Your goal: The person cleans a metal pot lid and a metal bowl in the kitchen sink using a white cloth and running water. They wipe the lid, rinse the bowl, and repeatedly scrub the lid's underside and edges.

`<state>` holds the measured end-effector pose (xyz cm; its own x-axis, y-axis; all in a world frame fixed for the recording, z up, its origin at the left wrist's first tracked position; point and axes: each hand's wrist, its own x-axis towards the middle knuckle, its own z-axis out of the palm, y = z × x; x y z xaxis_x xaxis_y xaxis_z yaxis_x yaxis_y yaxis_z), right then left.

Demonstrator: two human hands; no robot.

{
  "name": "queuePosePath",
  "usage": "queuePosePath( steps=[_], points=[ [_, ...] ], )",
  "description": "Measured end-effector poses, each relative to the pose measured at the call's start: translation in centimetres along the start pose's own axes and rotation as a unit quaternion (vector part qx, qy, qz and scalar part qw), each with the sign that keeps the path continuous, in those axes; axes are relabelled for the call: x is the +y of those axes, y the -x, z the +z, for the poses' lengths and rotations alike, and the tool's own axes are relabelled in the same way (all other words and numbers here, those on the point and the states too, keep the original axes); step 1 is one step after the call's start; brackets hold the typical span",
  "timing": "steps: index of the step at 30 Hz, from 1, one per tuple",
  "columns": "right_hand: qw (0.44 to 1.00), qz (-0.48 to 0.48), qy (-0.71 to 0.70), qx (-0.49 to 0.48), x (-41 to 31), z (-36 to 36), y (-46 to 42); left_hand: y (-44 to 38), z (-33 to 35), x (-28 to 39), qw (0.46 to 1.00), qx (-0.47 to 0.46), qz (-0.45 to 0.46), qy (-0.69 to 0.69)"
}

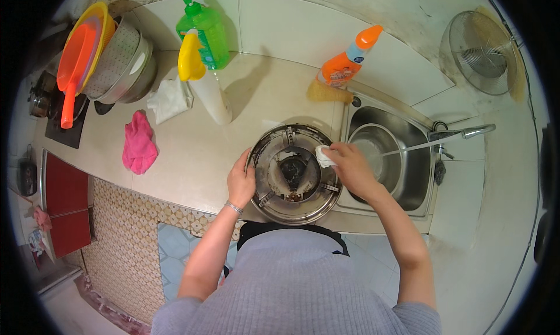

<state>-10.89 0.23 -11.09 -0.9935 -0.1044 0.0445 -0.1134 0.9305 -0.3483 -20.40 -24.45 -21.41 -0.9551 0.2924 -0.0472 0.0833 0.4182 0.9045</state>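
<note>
A round stainless-steel burner ring (294,174), with notched supports and a dark, stained middle, is held near the counter's front edge, close to my body. My left hand (240,184) grips its rim on the left side. In my right hand (353,166) is a crumpled white cloth or paper wad (324,156), pressed by the fingertips at the ring's upper right rim. Just right of the ring, water runs from the faucet (477,130) into a metal bowl (396,138) inside the steel sink (418,177).
An orange bottle (342,68) stands behind the sink. On the counter (188,155) are a pink cloth (140,144), a folded white cloth (168,102), a yellow-headed spray bottle (210,96), a green pump bottle (210,37) and stacked colanders (111,53). Wire strainers (481,50) hang at right.
</note>
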Motion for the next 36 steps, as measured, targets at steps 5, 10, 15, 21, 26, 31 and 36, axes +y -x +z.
queuePosePath(
  steps=[5, 10, 15, 21, 26, 31, 36],
  points=[
    [0.995, 0.065, 0.031, -0.067, -1.2, 3.4, 5.3, 2.6, 0.0, 1.5, 0.998, 0.056, 0.019, -0.004],
    [0.999, 0.011, -0.031, -0.043, -3.5, 2.1, 6.7, 2.2, -0.6, 1.9, 0.997, 0.072, 0.028, -0.014],
    [0.988, 0.008, -0.115, -0.107, -4.7, 6.1, 7.5, 2.1, -0.4, 3.3, 0.995, 0.077, 0.057, -0.006],
    [0.939, 0.026, -0.333, -0.087, -9.6, 9.3, 3.0, 1.5, 0.2, 2.2, 0.993, 0.103, 0.059, 0.002],
    [0.956, -0.052, -0.260, -0.129, -7.1, 7.8, 3.4, 0.6, -0.1, 1.4, 0.996, 0.079, 0.031, -0.027],
    [0.963, -0.024, -0.142, -0.226, -4.8, 4.4, 3.3, 0.0, 0.2, 1.0, 0.997, 0.064, -0.019, -0.024],
    [0.941, -0.003, -0.327, -0.086, -9.1, 7.6, 0.6, -0.7, 1.1, 0.0, 0.997, 0.058, -0.058, -0.008]
  ],
)
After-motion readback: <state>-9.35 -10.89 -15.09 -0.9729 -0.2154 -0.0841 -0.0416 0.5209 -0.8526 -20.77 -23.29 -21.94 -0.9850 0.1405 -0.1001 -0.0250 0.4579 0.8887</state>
